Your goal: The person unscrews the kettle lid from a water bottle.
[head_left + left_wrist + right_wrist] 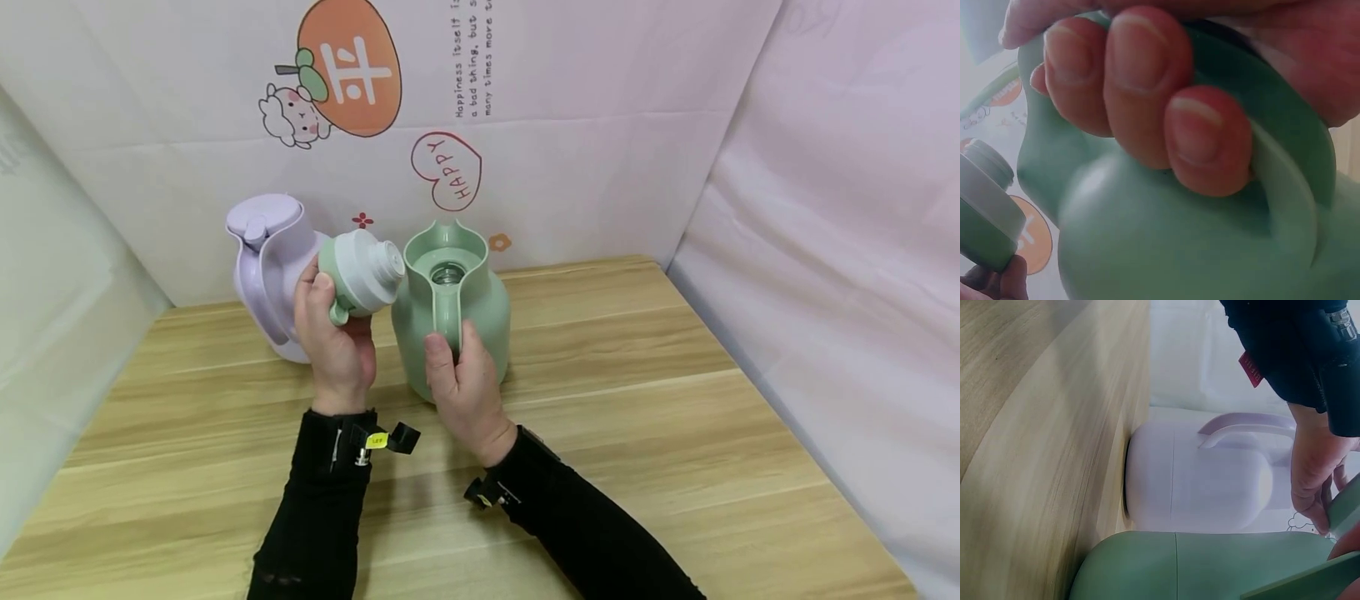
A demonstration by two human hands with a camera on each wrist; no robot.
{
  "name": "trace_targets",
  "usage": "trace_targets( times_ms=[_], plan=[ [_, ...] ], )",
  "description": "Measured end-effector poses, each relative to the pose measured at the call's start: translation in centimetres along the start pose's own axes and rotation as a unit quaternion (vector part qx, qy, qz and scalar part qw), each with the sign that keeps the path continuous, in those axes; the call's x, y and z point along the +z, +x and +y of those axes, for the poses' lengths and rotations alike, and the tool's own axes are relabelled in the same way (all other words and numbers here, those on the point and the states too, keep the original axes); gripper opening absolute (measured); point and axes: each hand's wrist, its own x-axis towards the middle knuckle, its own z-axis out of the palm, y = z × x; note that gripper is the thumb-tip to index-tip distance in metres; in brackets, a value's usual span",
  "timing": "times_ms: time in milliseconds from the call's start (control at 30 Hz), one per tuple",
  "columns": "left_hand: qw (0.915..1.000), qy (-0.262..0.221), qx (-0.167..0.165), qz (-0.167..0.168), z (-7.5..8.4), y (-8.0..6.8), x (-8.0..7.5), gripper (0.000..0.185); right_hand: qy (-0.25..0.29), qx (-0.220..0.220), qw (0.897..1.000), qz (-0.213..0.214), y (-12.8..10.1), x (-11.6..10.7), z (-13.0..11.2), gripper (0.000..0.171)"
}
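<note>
Our left hand point(337, 342) is wrapped around the green-and-white lid point(363, 273), thumb on its near side. It holds the lid tilted in the air, its threaded end pointing toward the open mouth of the green jug point(487, 321). Our right hand point(465, 383) grips the jug's handle point(447, 308). In the left wrist view the fingers point(1141, 81) curl tightly through the loop. The jug stands upright on the tabletop point(637, 400), just right of the lid.

As we judge it, the good way here is to keep the right hand firm, so the jug stays flat on its base. The lid should travel level, since its present tilt would meet the rim crookedly.

The lilac jug point(266, 258) stands close behind the left hand, touching or nearly touching its knuckles. We have little slack on that side, and a wide elbow swing could knock it. Beyond both hands the printed backdrop point(600, 150) closes the far edge of the tabletop. To the right of the right hand and toward us, the wood runs open, which is the freer room for moving.
</note>
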Motion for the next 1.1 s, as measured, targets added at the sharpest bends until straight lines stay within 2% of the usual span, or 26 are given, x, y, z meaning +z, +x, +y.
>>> trace_targets(
  times_ms=[300,467,667,867,933,1100],
  plan=[
    [0.9993,-0.029,-0.022,-0.011,-0.6,0.2,-0.5,0.045,0.008,0.002,1.000,0.000,0.0,0.1,-0.1,0.038],
    [0.9953,-0.060,-0.075,-0.015,-0.7,0.2,-0.7,0.049,-0.001,-0.003,1.000,0.006,0.1,0.1,-0.1,0.037],
    [0.9792,-0.136,-0.151,-0.004,-1.2,0.1,-0.8,0.053,-0.013,0.004,1.000,0.023,0.1,0.0,-0.1,0.040],
    [0.9643,-0.191,-0.182,0.025,-1.4,0.0,-0.7,0.055,-0.032,0.013,0.999,0.041,0.1,-0.2,0.0,0.042],
    [0.9567,-0.216,-0.192,0.036,-1.4,0.1,-0.8,0.056,-0.042,0.015,0.998,0.049,0.1,-0.2,0.1,0.044],
    [0.9405,-0.266,-0.209,0.038,-1.4,0.3,-1.1,0.060,-0.067,0.017,0.995,0.069,0.1,-0.1,0.3,0.043]
  ],
)
